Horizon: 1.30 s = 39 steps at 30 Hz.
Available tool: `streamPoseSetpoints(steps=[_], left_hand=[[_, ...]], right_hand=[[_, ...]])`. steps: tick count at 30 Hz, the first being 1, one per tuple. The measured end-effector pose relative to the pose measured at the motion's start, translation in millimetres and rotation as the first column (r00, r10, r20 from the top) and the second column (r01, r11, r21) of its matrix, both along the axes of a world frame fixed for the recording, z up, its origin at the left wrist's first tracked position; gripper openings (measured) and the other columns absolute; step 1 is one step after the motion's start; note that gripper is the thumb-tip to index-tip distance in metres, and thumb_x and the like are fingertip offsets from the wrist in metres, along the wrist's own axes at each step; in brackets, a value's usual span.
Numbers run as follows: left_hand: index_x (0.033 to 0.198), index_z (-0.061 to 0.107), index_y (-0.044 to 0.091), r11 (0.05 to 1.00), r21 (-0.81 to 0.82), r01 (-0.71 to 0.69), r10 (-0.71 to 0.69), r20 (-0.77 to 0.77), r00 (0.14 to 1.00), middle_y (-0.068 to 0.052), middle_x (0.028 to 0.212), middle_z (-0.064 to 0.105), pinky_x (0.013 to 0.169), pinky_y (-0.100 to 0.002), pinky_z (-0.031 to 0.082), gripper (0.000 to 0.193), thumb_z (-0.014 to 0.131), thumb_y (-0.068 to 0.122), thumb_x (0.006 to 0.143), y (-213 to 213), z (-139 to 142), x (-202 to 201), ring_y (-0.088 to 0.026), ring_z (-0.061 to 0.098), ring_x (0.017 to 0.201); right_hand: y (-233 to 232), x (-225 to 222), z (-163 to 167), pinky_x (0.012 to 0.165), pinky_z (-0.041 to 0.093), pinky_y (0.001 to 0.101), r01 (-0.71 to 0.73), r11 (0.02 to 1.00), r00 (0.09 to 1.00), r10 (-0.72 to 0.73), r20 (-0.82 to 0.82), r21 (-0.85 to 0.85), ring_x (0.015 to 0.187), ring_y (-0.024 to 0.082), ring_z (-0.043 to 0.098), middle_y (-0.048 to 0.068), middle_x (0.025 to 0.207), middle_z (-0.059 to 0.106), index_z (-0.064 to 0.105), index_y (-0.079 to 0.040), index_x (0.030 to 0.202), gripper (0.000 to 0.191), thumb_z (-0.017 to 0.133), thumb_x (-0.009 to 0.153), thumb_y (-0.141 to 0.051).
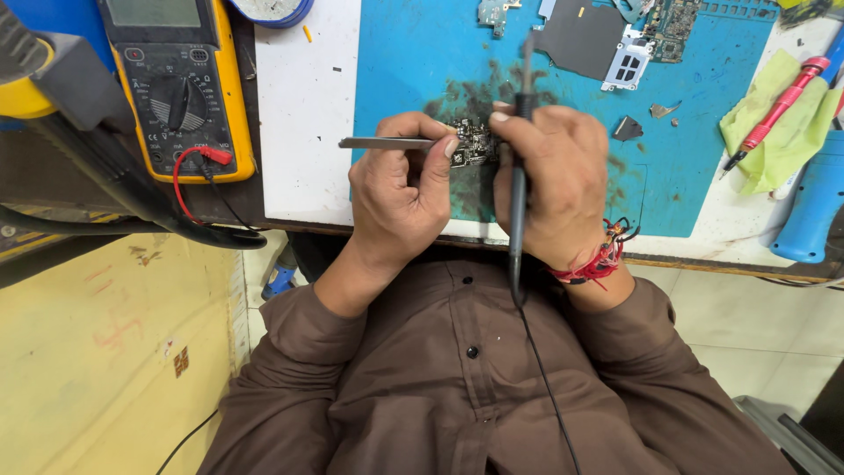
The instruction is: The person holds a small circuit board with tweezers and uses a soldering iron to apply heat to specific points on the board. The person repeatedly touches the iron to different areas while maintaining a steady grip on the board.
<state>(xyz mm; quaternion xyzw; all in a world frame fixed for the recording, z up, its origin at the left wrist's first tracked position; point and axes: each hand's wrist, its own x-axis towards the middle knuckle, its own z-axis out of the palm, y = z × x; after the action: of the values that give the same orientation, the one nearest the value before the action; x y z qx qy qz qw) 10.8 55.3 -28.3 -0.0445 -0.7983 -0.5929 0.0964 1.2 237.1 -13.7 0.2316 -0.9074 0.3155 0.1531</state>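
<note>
A small dark circuit board [476,141] lies on a stained blue work mat [404,62], between my two hands. My left hand [400,198] pinches thin metal tweezers [382,142] that lie sideways, one end at the board's left edge. My right hand [558,189] grips a slim black soldering pen [519,211] held along the line of my forearm, with a black cable running from it over my brown shirt. The pen passes the board's right edge; where its far end sits I cannot tell. A red thread band circles my right wrist.
A yellow multimeter [176,88] with a red lead plugged in lies at the left. Phone parts and a metal shield plate [585,40] sit at the mat's far edge. A red screwdriver [778,105] rests on a green cloth, beside a blue tool handle [813,207].
</note>
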Motion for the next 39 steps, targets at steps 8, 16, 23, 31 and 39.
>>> streamPoseSetpoints(steps=[8,16,23,31,39], left_hand=[[0.117,0.059,0.002,1.0,0.017,-0.007,0.007,0.013,1.0,-0.004,0.099,0.071,0.064,-0.02,0.055,0.014,0.069,0.007,0.109,0.5,-0.3,0.2,-0.005,0.068,0.074],[0.117,0.059,0.003,1.0,0.031,0.007,-0.007,-0.008,1.0,-0.004,0.099,0.071,0.061,-0.019,0.052,0.013,0.068,0.006,0.109,-2.2,-1.4,0.3,-0.004,0.064,0.071],[0.112,0.061,0.003,0.999,-0.035,0.034,-0.035,-0.025,0.999,-0.005,0.095,0.07,0.061,-0.021,0.052,0.009,0.069,0.004,0.107,-3.4,-0.8,-2.5,-0.007,0.066,0.072],[0.112,0.061,0.003,0.999,-0.037,0.037,-0.038,-0.019,0.999,-0.004,0.094,0.071,0.061,-0.022,0.053,0.01,0.069,0.004,0.106,-3.5,2.0,-2.0,-0.008,0.068,0.072],[0.111,0.062,0.002,0.999,-0.035,0.036,-0.037,-0.019,0.999,-0.004,0.093,0.07,0.062,-0.023,0.052,0.009,0.069,0.003,0.106,-3.1,3.8,-2.4,-0.008,0.067,0.072]], right_hand=[[-0.1,1.4,-2.9,0.097,0.045,0.0417,0.083,0.996,0.997,-0.083,-0.006,0.042,0.105,0.032,0.063,0.01,0.108,0.067,0.061,-0.006,0.136,0.04,0.078,0.099,-0.005],[2.4,14.3,-20.1,0.082,0.051,0.0299,0.187,0.843,0.98,-0.12,0.161,-0.504,0.093,0.017,0.061,0.011,0.109,0.062,0.049,0.003,0.133,0.04,0.067,0.111,-0.024],[21.9,20.5,-17.8,0.062,0.046,0.0316,0.067,0.939,0.993,-0.028,0.117,-0.337,0.064,0.021,0.062,0.012,0.09,0.07,0.065,0.0,0.103,0.01,0.065,0.106,-0.01],[15.5,15.2,-11.5,0.059,0.044,0.0325,0.041,0.953,0.991,-0.002,0.13,-0.3,0.061,0.022,0.06,0.011,0.085,0.068,0.067,0.0,0.098,0.009,0.068,0.102,-0.008],[14.0,13.3,-10.8,0.057,0.043,0.0328,0.028,0.953,0.993,0.007,0.115,-0.303,0.06,0.022,0.059,0.01,0.082,0.067,0.067,0.0,0.096,0.009,0.069,0.1,-0.008]])
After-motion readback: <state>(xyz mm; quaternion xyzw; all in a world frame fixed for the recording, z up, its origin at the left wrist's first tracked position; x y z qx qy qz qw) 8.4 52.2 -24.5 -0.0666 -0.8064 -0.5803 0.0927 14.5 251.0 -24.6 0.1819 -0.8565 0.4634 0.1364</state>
